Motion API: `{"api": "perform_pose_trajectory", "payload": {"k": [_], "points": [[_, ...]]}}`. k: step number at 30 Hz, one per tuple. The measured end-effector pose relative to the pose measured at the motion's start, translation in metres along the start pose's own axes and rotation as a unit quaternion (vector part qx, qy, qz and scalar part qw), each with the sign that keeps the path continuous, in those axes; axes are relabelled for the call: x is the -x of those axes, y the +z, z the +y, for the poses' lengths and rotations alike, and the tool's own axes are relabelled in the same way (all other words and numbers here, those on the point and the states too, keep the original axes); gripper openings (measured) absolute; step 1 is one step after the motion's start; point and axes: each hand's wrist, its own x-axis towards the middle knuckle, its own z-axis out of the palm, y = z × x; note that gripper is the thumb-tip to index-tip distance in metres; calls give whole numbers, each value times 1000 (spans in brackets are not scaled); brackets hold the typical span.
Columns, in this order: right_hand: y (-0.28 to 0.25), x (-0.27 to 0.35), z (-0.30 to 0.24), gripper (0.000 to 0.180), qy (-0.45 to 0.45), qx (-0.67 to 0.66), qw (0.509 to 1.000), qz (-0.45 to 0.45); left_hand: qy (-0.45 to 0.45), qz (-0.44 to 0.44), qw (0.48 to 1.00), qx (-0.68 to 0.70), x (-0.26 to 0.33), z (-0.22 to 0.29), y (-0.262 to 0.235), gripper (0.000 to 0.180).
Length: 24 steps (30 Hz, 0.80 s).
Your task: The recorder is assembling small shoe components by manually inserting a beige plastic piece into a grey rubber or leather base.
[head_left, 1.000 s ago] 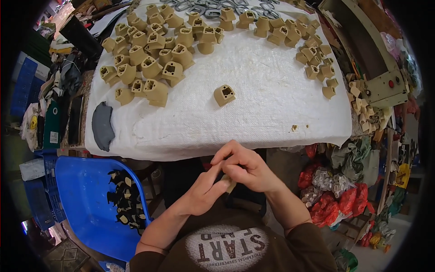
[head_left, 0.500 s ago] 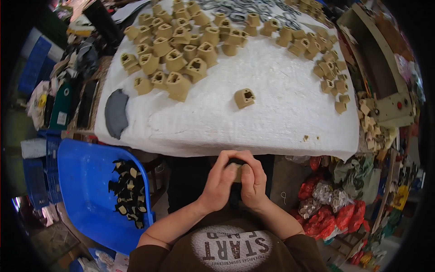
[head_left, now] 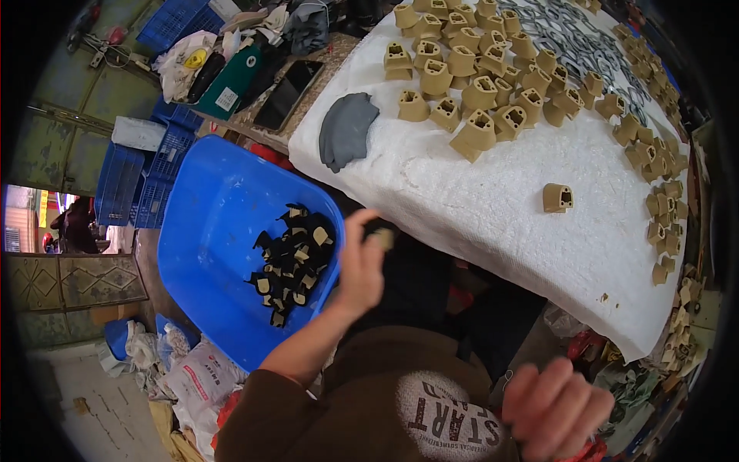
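My left hand (head_left: 362, 266) is closed on a small black-and-tan moulded piece (head_left: 384, 236), held between the tub's right rim and the table edge. It resembles the several black-and-tan pieces (head_left: 296, 258) heaped in the blue tub (head_left: 219, 189). My right hand (head_left: 558, 408) is at the lower right, away from the table, its fingers curled but smeared by motion. Whether it holds anything does not show. One tan hollow block (head_left: 557, 198) stands alone on the white-covered table (head_left: 493, 204), and many like it (head_left: 479, 131) are grouped farther back.
A grey curved sheet (head_left: 346, 131) lies at the table's left corner. A phone-like black slab (head_left: 289, 94) and a green box (head_left: 225, 81) sit on the ledge beyond. Grey flat rings (head_left: 570, 46) cover the far table. Blue crates (head_left: 119, 181) and bags (head_left: 202, 377) stand at left.
My hands, together over my lap before, have parted. The left has gone toward the blue tub with the piece; the right has moved down and right. The view has turned left.
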Motion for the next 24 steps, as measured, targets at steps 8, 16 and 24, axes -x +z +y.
{"api": "perform_pose_trajectory", "payload": {"k": [8, 16, 24], "points": [[-23, -70, -1, 14, -268, 868, 260, -327, -276, 25, 848, -451, 30, -125, -104, 44], [-21, -69, -6, 14, -301, 857, 184, -374, -3, 101, 936, -337, -57, -61, -73, 37], [-25, -53, 0, 14, -284, 881, 166, -339, -34, 28, 907, -418, -165, -24, -32, 50]]}}
